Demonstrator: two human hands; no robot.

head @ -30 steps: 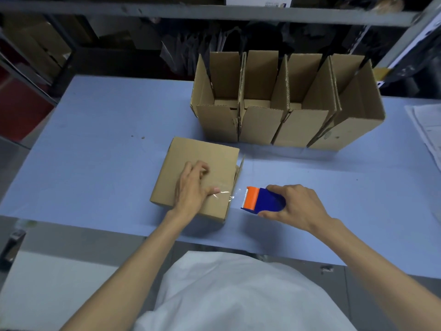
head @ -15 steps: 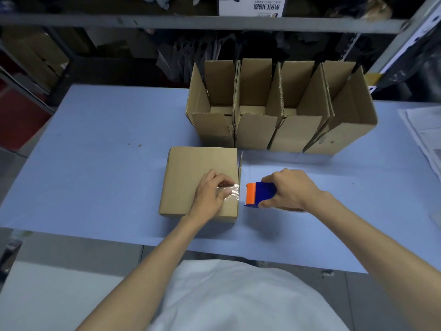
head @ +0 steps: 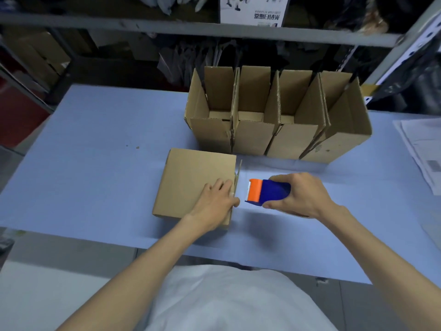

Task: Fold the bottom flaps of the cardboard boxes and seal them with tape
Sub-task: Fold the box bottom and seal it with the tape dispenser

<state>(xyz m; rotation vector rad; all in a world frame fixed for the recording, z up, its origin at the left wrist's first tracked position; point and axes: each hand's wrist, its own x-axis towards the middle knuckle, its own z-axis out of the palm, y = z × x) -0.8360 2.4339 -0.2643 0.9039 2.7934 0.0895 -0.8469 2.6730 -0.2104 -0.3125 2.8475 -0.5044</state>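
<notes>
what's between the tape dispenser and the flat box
Head view: only bare table between tape dispenser and box; the left hand pokes its thumb in.

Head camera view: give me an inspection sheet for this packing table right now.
Surface: blue table, a few small specks.
Job's things: one box closed face up near the front edge; four open boxes in a row behind it.
Clutter: papers at the right edge.
Hands: left hand presses on the box's right edge; right hand grips the tape dispenser just right of the box.
Cables: nothing seen.
Surroundings: metal shelf behind the table.
</notes>
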